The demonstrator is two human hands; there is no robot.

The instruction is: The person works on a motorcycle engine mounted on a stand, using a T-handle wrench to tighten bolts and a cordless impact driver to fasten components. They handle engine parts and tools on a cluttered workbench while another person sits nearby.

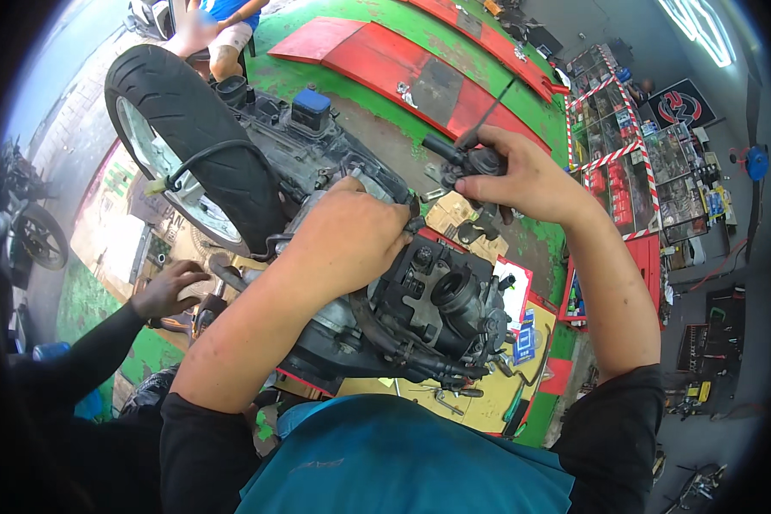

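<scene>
A scooter engine (394, 295) with its rear wheel (201, 154) still attached lies on its stand before me. My left hand (347, 227) reaches over the middle of the engine, its fingers curled and closed against a part there. What they grip is hidden beneath the hand. Raised above the engine's right side, my right hand (522, 176) grips a black round part with a short tube (445, 151), held between thumb and fingers. A thin dark strip sticks up from that part, and a small metal tab shows at its lower left.
A co-worker's gloved-looking dark hand (167, 291) is at the left, beside a power tool (210, 308). Hand tools lie on the yellow board (411, 392) near me. Red ramps (394, 64) lie beyond; a seated person (231, 34) is at the far left. Glass shelving (608, 146) stands right.
</scene>
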